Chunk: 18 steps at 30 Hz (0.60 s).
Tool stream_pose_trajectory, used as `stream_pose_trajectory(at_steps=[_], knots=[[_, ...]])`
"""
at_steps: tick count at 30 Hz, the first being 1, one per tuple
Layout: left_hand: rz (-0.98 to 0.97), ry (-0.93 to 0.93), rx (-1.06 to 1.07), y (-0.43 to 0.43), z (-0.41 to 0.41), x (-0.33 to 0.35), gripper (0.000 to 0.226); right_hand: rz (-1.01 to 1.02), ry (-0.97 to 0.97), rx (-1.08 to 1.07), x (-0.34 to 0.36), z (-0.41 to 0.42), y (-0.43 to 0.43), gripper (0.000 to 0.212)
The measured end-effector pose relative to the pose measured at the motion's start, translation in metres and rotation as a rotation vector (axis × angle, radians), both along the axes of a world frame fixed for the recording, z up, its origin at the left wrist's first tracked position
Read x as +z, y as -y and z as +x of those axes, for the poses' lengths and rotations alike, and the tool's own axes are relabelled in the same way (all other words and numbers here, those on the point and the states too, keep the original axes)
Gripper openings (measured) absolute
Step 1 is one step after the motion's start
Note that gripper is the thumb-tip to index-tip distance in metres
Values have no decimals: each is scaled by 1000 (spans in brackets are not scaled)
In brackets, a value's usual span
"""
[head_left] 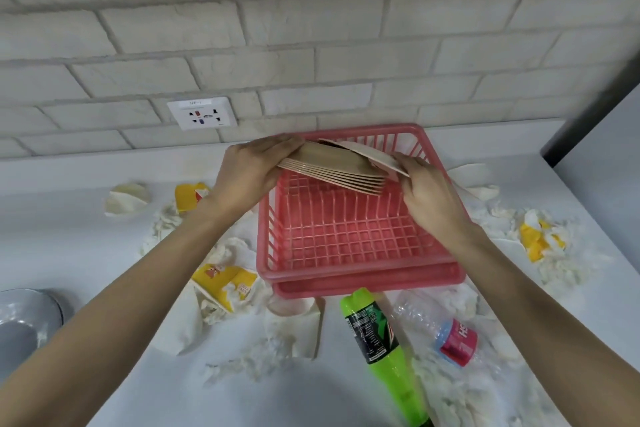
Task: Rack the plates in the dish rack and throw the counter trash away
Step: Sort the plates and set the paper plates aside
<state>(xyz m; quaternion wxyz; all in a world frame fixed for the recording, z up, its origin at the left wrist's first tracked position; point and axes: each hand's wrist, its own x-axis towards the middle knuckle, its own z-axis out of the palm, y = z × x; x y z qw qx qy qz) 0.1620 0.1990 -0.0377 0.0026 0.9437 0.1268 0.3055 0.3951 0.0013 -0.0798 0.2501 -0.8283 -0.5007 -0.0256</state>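
Plates (332, 168), thin tan discs fanned in a stack, hang between my hands over the far end of the pink plastic dish rack (346, 239) at the white countertop's (86, 246) back edge. Crumpled white tissue (242, 367), a crushed yellow paper cup (221, 282), a green plastic bottle (384, 350) and a clear bottle (453, 340) crowd the rack's near side. My left hand (249, 166) curls round the stack's left rim; my right hand (426, 184) pinches one paler plate (374, 154) tilted atop it.

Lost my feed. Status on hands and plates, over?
Left hand grips plate stack over pink dish rack. Right hand pinches top plate. Visible slots bare. Crumpled tissues, green bottle around rack.
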Motion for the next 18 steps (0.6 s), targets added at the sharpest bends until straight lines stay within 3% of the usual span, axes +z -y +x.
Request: stream_pose_trajectory(at_steps=[10,14,18], knots=[[-32,228,41,32,-108,17,45,-23,8,11,-18,-22,5,52],[-164,328,149,32,-140,9,50,-116,81,58,-34,-39,10,61],[-247,423,213,31,-160,5,40,-186,37,77,-39,-45,15,75]])
